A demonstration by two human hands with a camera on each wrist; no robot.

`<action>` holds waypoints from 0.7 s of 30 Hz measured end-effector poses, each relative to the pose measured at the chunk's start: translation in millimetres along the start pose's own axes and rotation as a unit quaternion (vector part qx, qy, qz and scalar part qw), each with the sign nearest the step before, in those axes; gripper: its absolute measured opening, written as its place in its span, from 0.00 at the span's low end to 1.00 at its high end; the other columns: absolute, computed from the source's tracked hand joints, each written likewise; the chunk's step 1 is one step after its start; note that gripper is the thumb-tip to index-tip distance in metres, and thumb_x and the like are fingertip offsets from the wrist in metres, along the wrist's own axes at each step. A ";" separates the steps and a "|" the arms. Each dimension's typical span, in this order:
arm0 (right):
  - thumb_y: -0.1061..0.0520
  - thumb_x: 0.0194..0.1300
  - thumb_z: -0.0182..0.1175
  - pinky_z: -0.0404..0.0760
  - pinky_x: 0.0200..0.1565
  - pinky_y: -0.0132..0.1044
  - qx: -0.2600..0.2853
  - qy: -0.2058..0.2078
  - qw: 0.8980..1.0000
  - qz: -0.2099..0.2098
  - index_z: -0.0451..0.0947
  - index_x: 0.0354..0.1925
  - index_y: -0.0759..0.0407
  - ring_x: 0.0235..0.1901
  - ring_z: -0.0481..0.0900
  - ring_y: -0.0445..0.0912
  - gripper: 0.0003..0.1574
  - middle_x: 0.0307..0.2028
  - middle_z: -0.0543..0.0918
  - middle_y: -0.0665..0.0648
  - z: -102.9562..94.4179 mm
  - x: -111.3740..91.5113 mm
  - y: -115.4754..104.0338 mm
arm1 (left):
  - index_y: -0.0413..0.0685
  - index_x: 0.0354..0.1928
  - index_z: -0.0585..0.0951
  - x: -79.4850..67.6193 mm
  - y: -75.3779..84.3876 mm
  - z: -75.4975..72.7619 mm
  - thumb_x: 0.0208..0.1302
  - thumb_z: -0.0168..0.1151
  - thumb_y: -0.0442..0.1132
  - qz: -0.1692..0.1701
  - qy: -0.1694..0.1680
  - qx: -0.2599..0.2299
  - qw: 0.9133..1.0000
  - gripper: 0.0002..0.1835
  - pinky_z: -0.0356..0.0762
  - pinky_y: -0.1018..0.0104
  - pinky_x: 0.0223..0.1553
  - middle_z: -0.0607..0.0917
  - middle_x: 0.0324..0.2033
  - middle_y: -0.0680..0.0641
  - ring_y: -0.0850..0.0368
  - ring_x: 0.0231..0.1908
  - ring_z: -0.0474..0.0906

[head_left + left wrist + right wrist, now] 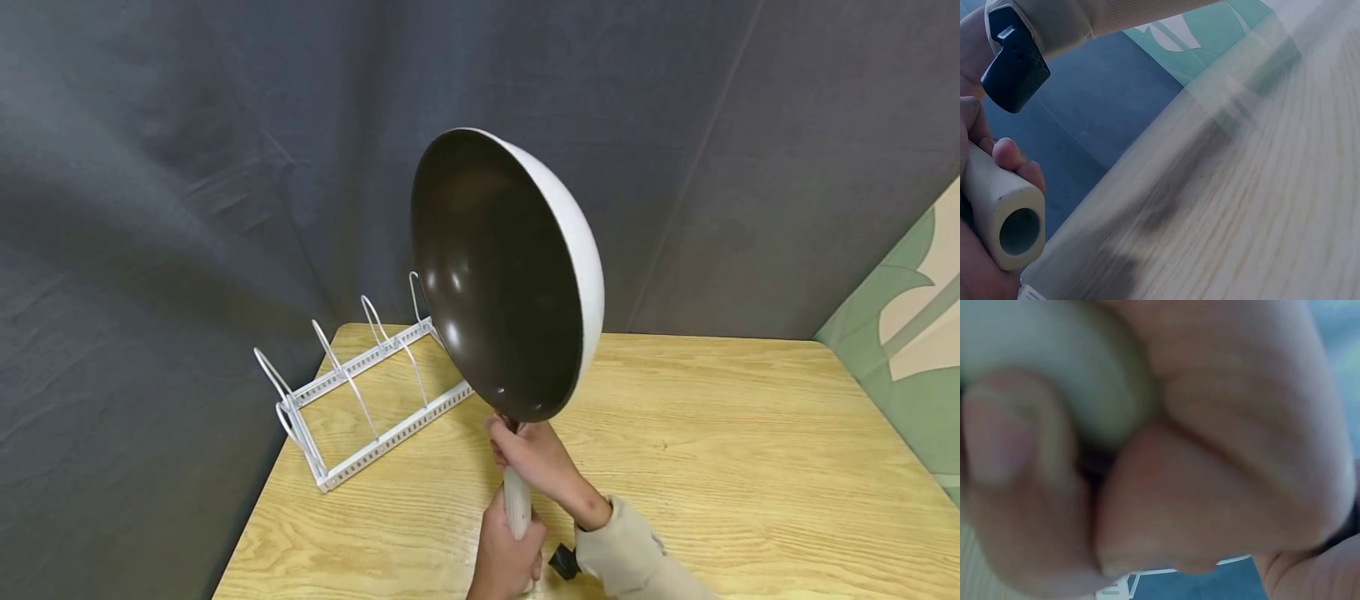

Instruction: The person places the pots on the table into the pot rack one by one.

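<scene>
We've got the white wok (502, 292) up over the table (712, 433), long axis running up and away along its handle (517, 500), right hand (543, 460) gripping its upper end, left hand (502, 546) gripping below, open side facing left, the white wire rack's (397, 436) side.

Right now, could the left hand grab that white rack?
Probably not yet: the left hand is gripping the pan handle. Once released, though, nothing seems to block its way to the white rack.
</scene>
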State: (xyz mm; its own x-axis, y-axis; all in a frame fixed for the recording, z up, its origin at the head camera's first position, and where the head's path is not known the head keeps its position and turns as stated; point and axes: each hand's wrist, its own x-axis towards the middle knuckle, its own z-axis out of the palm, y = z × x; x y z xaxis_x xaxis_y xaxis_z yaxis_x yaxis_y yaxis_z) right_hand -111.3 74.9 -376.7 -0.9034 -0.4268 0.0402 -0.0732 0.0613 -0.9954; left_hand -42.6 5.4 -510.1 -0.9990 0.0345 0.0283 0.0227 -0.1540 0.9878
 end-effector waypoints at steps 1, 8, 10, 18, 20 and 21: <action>0.64 0.69 0.47 0.68 0.20 0.32 -0.010 -0.006 1.000 -0.009 0.61 0.19 0.62 0.15 0.63 0.43 0.19 0.15 0.65 0.52 0.2 0.3 -0.8 | 0.41 0.38 0.70 0.0 0.0 -0.4 0.52 0.53 0.22 0.001 -0.002 -0.004 1.000 0.12 0.66 0.66 0.03 0.75 0.15 0.49 0.61 0.04 0.67; 0.66 0.69 0.47 0.72 0.20 0.34 -0.066 -0.017 0.995 -0.077 0.65 0.22 0.62 0.16 0.67 0.42 0.16 0.16 0.68 0.52 2.2 8.3 14.2 | 0.37 0.38 0.68 0.6 1.8 -6.9 0.54 0.52 0.23 0.002 -0.027 -0.025 0.999 0.09 0.67 0.66 0.04 0.73 0.14 0.50 0.62 0.05 0.67; 0.64 0.70 0.48 0.74 0.21 0.34 -0.074 -0.014 0.994 -0.085 0.67 0.25 0.62 0.16 0.68 0.43 0.14 0.16 0.69 0.52 3.5 11.3 22.5 | 0.37 0.36 0.68 0.9 2.3 -9.2 0.55 0.52 0.23 0.000 -0.027 -0.025 0.999 0.08 0.67 0.66 0.04 0.72 0.12 0.51 0.62 0.05 0.66; 0.55 0.71 0.50 0.74 0.20 0.35 -0.093 -0.015 0.993 -0.070 0.70 0.31 0.59 0.18 0.74 0.50 0.11 0.18 0.74 0.58 6.3 13.1 34.7 | 0.37 0.36 0.67 1.3 2.0 -12.7 0.56 0.51 0.23 -0.014 -0.028 -0.043 0.999 0.08 0.67 0.64 0.03 0.71 0.11 0.50 0.61 0.04 0.66; 0.54 0.71 0.50 0.72 0.18 0.35 -0.104 -0.023 0.992 -0.072 0.71 0.32 0.59 0.16 0.74 0.49 0.11 0.18 0.75 0.60 6.7 13.1 34.0 | 0.36 0.36 0.67 1.1 1.6 -13.0 0.56 0.51 0.23 -0.019 -0.028 -0.050 0.998 0.07 0.67 0.64 0.04 0.71 0.11 0.50 0.60 0.04 0.66; 0.54 0.71 0.49 0.72 0.18 0.35 -0.106 -0.027 0.991 -0.072 0.71 0.33 0.59 0.16 0.74 0.48 0.11 0.18 0.75 0.61 6.7 13.3 33.7 | 0.36 0.36 0.67 1.1 1.4 -13.2 0.56 0.51 0.23 -0.020 -0.028 -0.051 0.998 0.07 0.67 0.65 0.04 0.71 0.11 0.50 0.60 0.04 0.66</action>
State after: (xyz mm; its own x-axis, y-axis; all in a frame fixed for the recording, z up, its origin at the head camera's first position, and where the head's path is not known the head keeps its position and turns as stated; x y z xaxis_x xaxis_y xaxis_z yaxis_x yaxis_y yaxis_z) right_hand -123.0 65.2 -410.3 -0.8531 -0.4931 0.1702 -0.2927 0.1824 -0.9386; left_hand -44.2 -7.8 -510.7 -0.9952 0.0975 0.0008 -0.0238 -0.2514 0.9676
